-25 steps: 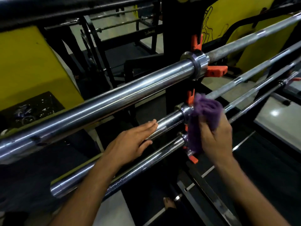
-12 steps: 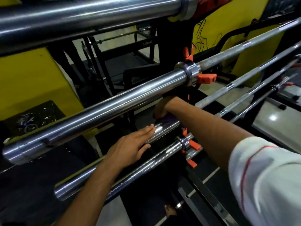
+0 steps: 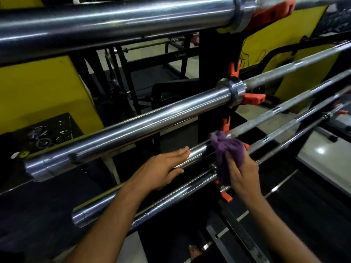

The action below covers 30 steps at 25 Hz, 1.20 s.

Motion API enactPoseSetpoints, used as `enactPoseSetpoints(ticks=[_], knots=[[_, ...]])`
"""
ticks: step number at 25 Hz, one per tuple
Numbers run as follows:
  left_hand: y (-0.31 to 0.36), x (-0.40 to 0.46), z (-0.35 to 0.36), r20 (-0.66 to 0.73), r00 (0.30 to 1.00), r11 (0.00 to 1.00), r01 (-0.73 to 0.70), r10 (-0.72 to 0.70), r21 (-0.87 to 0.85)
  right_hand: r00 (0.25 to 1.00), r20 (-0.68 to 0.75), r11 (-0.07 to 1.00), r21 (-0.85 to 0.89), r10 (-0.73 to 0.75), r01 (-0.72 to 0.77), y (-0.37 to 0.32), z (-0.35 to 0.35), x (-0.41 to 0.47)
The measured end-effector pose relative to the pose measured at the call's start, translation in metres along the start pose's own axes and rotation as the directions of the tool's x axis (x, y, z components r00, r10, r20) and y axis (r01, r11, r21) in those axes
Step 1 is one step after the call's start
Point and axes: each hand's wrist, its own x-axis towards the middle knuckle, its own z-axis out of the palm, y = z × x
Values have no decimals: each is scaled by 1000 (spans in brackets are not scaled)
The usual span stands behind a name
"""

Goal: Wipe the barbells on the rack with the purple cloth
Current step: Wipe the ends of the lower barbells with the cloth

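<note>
I am watching the left hand [image 3: 161,168] lying flat, fingers straight and released, along the sleeve of a barbell [image 3: 195,154] on the rack [image 3: 210,120]. Just beyond those fingertips, the right hand [image 3: 242,177] is gripping the purple cloth [image 3: 227,150], bunched against the same bar by the orange hook [image 3: 226,125].

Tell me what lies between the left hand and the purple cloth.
In the head view, a short bare stretch of shiny barbell sleeve separates the left hand from the purple cloth, held in the right hand.
</note>
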Motion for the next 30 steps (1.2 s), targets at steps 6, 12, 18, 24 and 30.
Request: enactPoseSetpoints(ticks=[6, 12, 18, 24, 30], knots=[[7, 2, -13, 84, 996, 996, 42, -36, -80, 918, -128, 892, 319, 376, -322, 5, -12, -63], [1, -42, -25, -27, 999, 997, -21, 23, 73, 987, -115, 973, 187, -111, 132, -35, -6, -30], [-12, -100, -21, -103, 994, 989, -3, 18, 147, 946, 221, 734, -598, -237, 323, -27, 54, 45], [-15, -101, -17, -151, 988, 991, 14, 6, 135, 900, 434, 651, -695, 42, 305, -82, 85, 58], [-15, -99, -17, -161, 987, 990, 20, 3, 141, 846, 262, 756, -380, -465, 533, 16, 55, -10]])
